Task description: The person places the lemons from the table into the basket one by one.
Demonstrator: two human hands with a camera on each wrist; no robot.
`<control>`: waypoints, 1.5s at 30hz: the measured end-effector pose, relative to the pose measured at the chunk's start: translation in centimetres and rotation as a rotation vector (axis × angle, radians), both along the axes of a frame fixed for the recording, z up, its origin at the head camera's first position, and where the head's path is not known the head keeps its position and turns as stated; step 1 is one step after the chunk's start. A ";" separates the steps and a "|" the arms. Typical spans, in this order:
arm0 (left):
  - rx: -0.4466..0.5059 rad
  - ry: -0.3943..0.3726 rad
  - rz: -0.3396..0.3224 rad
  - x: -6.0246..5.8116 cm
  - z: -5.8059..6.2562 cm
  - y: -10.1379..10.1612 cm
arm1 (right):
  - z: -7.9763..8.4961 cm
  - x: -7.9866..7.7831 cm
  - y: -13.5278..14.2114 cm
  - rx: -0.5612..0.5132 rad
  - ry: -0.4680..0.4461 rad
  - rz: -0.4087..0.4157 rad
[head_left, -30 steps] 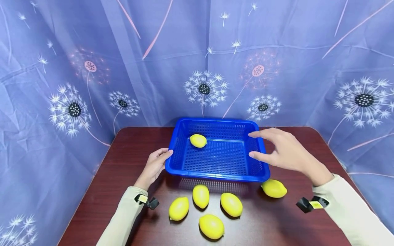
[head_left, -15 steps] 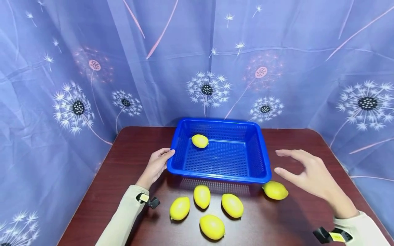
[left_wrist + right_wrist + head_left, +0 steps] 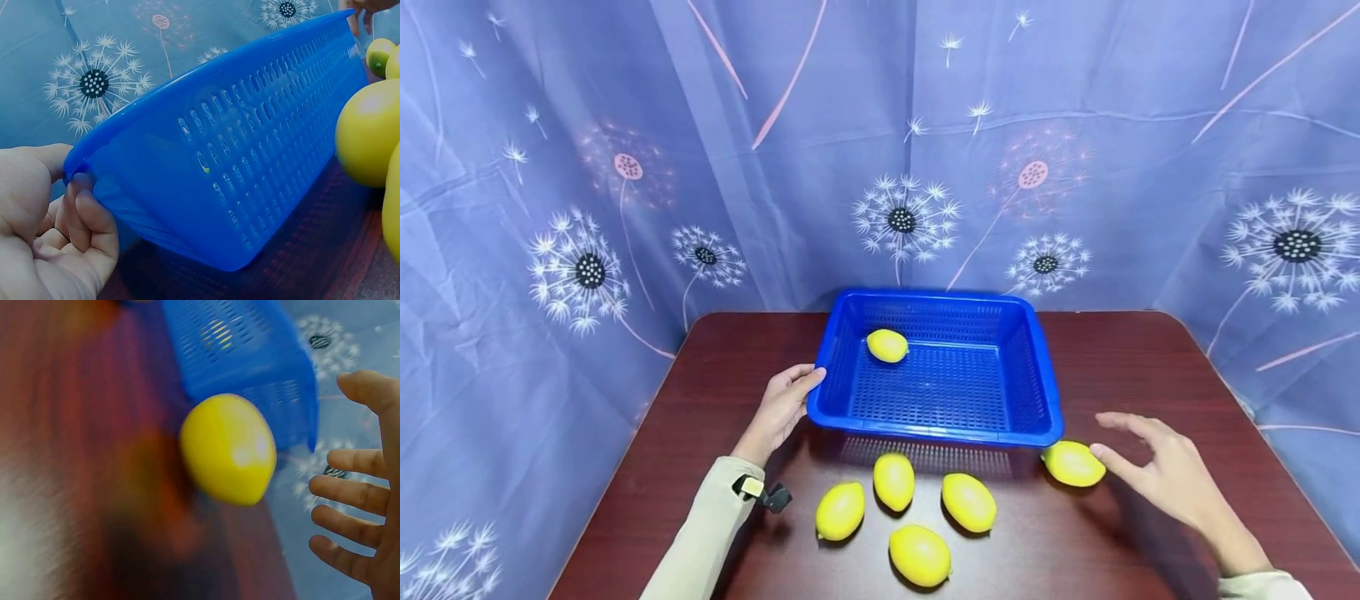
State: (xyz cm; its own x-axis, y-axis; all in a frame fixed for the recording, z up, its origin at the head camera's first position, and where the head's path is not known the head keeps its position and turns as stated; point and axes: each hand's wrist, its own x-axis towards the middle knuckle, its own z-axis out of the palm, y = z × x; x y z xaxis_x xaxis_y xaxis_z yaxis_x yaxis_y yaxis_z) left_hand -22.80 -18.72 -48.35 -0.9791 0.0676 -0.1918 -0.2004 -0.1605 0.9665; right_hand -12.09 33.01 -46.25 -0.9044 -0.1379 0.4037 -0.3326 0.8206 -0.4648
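Observation:
A blue plastic basket (image 3: 936, 435) with slotted sides stands on the table, one lemon (image 3: 887, 346) lying inside near its back left. My left hand (image 3: 780, 410) grips the basket's left rim; the left wrist view shows the thumb over the rim (image 3: 119, 119) and curled fingers beneath it. Beside the basket's front right corner lies another lemon (image 3: 1074, 464). My right hand (image 3: 1176, 475) is just right of that lemon, thumb and fingers spread apart with nothing between them. In the right wrist view the lemon (image 3: 228, 450) sits apart from the extended fingers (image 3: 350, 490).
In front of the basket several lemons are grouped on the table, among them a left one (image 3: 840, 511), a right one (image 3: 968, 502) and a front one (image 3: 920, 555). A blue dandelion-print curtain (image 3: 805, 167) hangs behind the dark red wooden table (image 3: 700, 367).
My right hand has moved from over the basket's right rim, out to the right and down towards the nearby lemon. My left hand keeps its hold on the rim.

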 end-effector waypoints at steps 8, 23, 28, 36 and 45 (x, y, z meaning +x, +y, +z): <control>0.006 -0.008 0.008 0.2 0.0 -0.1 | -2.6 0.6 -0.4 0.069 -0.086 -0.012; 0.013 -0.005 0.004 0.1 0.1 0.1 | -5.0 0.7 -1.2 0.102 -0.067 -0.021; 0.026 0.002 0.000 0.1 0.1 0.0 | -5.0 0.7 -1.3 0.109 -0.041 -0.019; 0.038 0.003 0.003 0.1 0.1 0.3 | -4.8 1.3 -1.2 0.106 -0.045 -0.033; 0.058 0.007 0.008 0.1 0.0 0.1 | -3.6 2.7 -1.9 0.106 -0.040 -0.025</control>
State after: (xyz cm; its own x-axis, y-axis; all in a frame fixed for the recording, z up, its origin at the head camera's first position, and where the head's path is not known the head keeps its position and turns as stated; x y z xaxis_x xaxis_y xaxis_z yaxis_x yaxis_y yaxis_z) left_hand -22.70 -18.58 -48.34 -0.9810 0.0703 -0.1808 -0.1919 -0.2179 0.9569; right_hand -9.38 31.10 -49.84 -0.9234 -0.1548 0.3513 -0.2938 0.8740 -0.3870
